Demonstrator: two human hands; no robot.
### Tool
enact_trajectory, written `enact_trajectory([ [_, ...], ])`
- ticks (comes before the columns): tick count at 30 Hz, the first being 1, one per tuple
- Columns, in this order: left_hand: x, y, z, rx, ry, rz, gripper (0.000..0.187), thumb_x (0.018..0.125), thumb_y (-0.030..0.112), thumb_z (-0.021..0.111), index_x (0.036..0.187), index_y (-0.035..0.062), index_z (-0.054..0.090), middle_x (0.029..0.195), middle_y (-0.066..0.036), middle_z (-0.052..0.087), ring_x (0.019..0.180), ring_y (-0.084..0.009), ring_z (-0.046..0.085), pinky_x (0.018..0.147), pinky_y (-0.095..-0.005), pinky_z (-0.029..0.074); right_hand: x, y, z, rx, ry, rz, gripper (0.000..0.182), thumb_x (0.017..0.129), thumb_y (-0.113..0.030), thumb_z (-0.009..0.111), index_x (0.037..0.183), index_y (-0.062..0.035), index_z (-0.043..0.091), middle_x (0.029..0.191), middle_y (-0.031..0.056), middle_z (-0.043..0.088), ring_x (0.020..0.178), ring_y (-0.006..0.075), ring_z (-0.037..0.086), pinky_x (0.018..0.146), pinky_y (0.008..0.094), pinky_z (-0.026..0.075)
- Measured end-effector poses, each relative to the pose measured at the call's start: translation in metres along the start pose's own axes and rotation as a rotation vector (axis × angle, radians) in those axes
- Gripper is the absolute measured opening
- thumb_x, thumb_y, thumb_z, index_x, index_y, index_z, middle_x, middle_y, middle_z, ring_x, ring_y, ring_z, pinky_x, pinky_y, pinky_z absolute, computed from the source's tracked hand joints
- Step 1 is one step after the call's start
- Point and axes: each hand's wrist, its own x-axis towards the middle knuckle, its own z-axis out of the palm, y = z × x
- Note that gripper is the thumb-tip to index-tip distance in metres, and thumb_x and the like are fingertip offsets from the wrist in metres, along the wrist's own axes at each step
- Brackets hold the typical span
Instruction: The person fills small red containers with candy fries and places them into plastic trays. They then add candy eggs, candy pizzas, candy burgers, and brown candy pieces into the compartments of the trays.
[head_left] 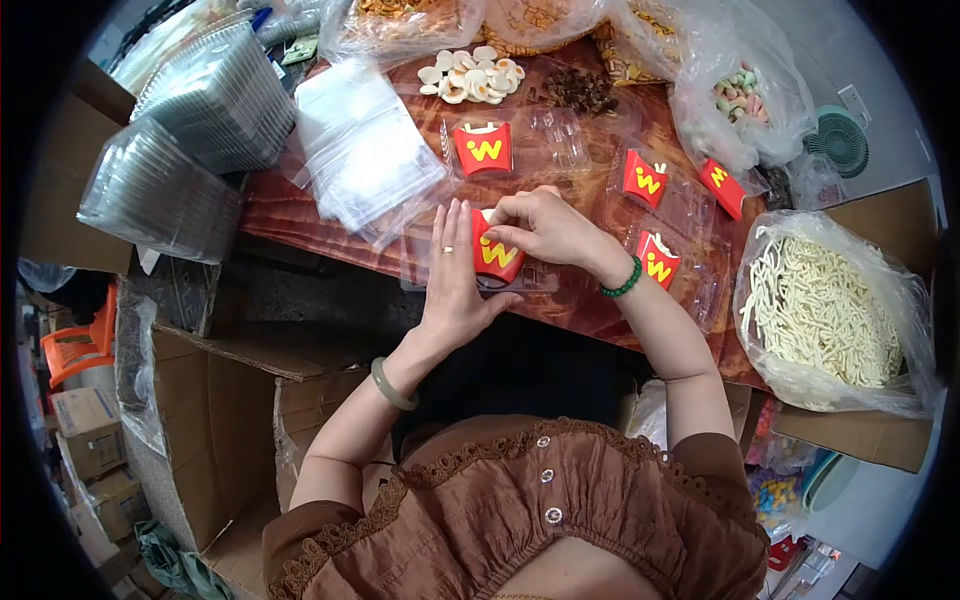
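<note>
A small red fries carton with a yellow logo (497, 258) lies in a clear plastic tray (412, 262) at the table's front edge. My left hand (453, 275) rests along the carton's left side, fingers straight and thumb spread. At the carton's top, my right hand (545, 228) has its thumb and bent fingers closed on the upper edge; the fingertips partly hide the opening. Beyond my hands, another filled red carton (483, 149) sits in a clear tray. On the right are two upright red cartons (646, 178) (656, 260) and a tilted red carton (722, 188).
Clear plastic bags (365, 145) lie left, beside stacked clear trays (215, 100). White and orange discs (472, 75) and brown pieces (580, 90) lie at the back. A bag of pale sticks (825, 310) stands right, below a bag of colourful candies (742, 95). Cardboard boxes (225, 430) stand lower left.
</note>
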Motion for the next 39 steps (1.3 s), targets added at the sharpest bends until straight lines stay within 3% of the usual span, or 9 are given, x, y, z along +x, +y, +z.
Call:
enact_trajectory([
  [3, 0.004, 0.001, 0.015, 0.048, 0.057, 0.074, 0.106, 0.06, 0.011, 0.081, 0.141, -0.0043, 0.015, 0.144, -0.029, 0.02, 0.134, -0.047, 0.02, 0.109, -0.0521, 0.023, 0.002, 0.004, 0.003, 0.088, 0.149, -0.167, 0.014, 0.08, -0.017, 0.068, 0.086, -0.0057, 0.062, 0.078, 0.007, 0.067, 0.081, 0.0191, 0.064, 0.087, 0.036, 0.036],
  [7, 0.015, 0.001, 0.031, -0.148, 0.164, 0.127, 0.099, 0.061, 0.008, 0.079, 0.14, -0.004, 0.02, 0.144, -0.028, 0.019, 0.134, -0.0472, 0.019, 0.108, -0.0534, 0.023, 0.0, 0.006, -0.004, 0.026, 0.143, -0.143, 0.013, 0.079, -0.016, 0.068, 0.087, -0.0063, 0.062, 0.08, 0.0066, 0.067, 0.08, 0.0183, 0.063, 0.088, 0.0362, 0.036],
  [10, 0.017, 0.008, 0.018, 0.027, 0.122, 0.177, 0.104, 0.059, 0.012, 0.081, 0.141, -0.0032, 0.019, 0.145, -0.029, 0.018, 0.136, -0.0462, 0.016, 0.107, -0.0557, 0.02, 0.003, 0.006, -0.003, -0.062, 0.15, -0.163, 0.014, 0.079, -0.016, 0.068, 0.089, -0.0074, 0.063, 0.081, 0.0049, 0.067, 0.08, 0.017, 0.063, 0.088, 0.0361, 0.036],
  [12, 0.006, 0.004, 0.003, 0.136, 0.15, 0.043, 0.111, 0.056, 0.016, 0.085, 0.141, -0.0027, 0.017, 0.144, -0.03, 0.018, 0.136, -0.0452, 0.015, 0.107, -0.0578, 0.018, 0.006, 0.003, 0.0, -0.015, 0.159, -0.151, 0.014, 0.079, -0.017, 0.069, 0.089, -0.0078, 0.064, 0.08, 0.0026, 0.066, 0.078, 0.0155, 0.062, 0.087, 0.0348, 0.036],
  [16, -0.016, -0.018, -0.005, -0.033, 0.199, -0.225, 0.117, 0.057, 0.024, 0.087, 0.141, -0.0055, 0.011, 0.143, -0.03, 0.019, 0.135, -0.0436, 0.02, 0.109, -0.047, 0.024, 0.021, -0.008, 0.012, 0.061, 0.207, -0.157, 0.014, 0.079, -0.017, 0.069, 0.088, -0.0076, 0.064, 0.079, 0.0012, 0.066, 0.076, 0.0143, 0.062, 0.086, 0.0321, 0.036],
  [22, -0.018, -0.021, 0.008, -0.149, 0.21, -0.133, 0.107, 0.064, 0.014, 0.083, 0.141, -0.0067, 0.011, 0.142, -0.03, 0.024, 0.133, -0.0422, 0.027, 0.108, -0.0459, 0.028, 0.032, -0.005, 0.035, -0.111, 0.19, -0.213, 0.019, 0.078, -0.02, 0.07, 0.091, -0.0079, 0.063, 0.086, 0.0009, 0.065, 0.088, 0.0173, 0.059, 0.091, 0.0358, 0.032],
  [24, -0.017, -0.019, 0.011, -0.191, 0.202, -0.105, 0.102, 0.067, 0.01, 0.08, 0.141, -0.0064, 0.012, 0.143, -0.03, 0.023, 0.133, -0.0434, 0.025, 0.108, -0.046, 0.027, 0.022, 0.001, 0.031, -0.293, 0.398, -0.33, 0.02, 0.077, -0.022, 0.071, 0.091, -0.0099, 0.063, 0.09, -0.0001, 0.064, 0.092, 0.018, 0.057, 0.091, 0.0362, 0.031],
  [36, -0.007, 0.002, 0.022, -0.123, 0.117, -0.021, 0.091, 0.068, 0.007, 0.077, 0.139, -0.0049, 0.022, 0.141, -0.031, 0.025, 0.131, -0.044, 0.03, 0.106, -0.0455, 0.031, -0.033, 0.01, 0.003, -0.418, 0.356, -0.17, 0.011, 0.081, -0.017, 0.065, 0.091, -0.0118, 0.066, 0.092, -0.0004, 0.066, 0.092, 0.0159, 0.057, 0.087, 0.0349, 0.03],
  [39, 0.014, 0.007, -0.001, -0.092, 0.12, 0.014, 0.074, 0.071, 0.008, 0.076, 0.134, -0.0009, 0.037, 0.138, -0.028, 0.033, 0.128, -0.0419, 0.036, 0.103, -0.0449, 0.035, -0.023, 0.008, -0.026, -0.306, 0.433, -0.105, 0.014, 0.082, -0.015, 0.065, 0.094, -0.0091, 0.067, 0.096, 0.0027, 0.066, 0.093, 0.0158, 0.058, 0.086, 0.0338, 0.036],
])
